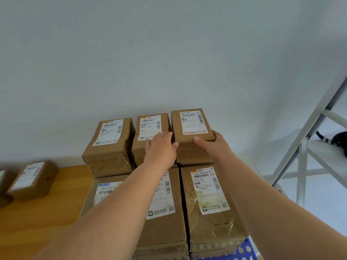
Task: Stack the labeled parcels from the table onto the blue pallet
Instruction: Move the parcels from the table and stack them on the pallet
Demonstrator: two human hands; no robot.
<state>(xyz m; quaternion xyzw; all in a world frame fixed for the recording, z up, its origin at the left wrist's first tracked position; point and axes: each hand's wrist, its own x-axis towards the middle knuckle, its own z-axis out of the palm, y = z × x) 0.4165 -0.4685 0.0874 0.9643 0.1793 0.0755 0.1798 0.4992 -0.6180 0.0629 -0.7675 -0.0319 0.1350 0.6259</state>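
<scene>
Both hands reach to the far right parcel [191,126] — a brown cardboard box with a red-trimmed label, standing in the back row of the stack. The left hand [161,149] lies with straight fingers flat against its left side, in the gap next to the middle back parcel [150,128]; the right hand [216,143] is curled round its near right corner, thumb on the front face. Left of the middle one stands another back-row parcel [110,139], tilted a little. In front of the held parcel and lower lie three more: the G795 parcel [210,199] directly before it, one [165,207] beside that under the left forearm, and a third [105,190] further left, partly hidden. A corner of the blue pallet [242,250] shows below the G795 parcel. Well to the left of the stack, on the wooden table [47,212], one small labeled parcel [32,180] waits — a white metal frame [308,132] stands to the right of the stack
</scene>
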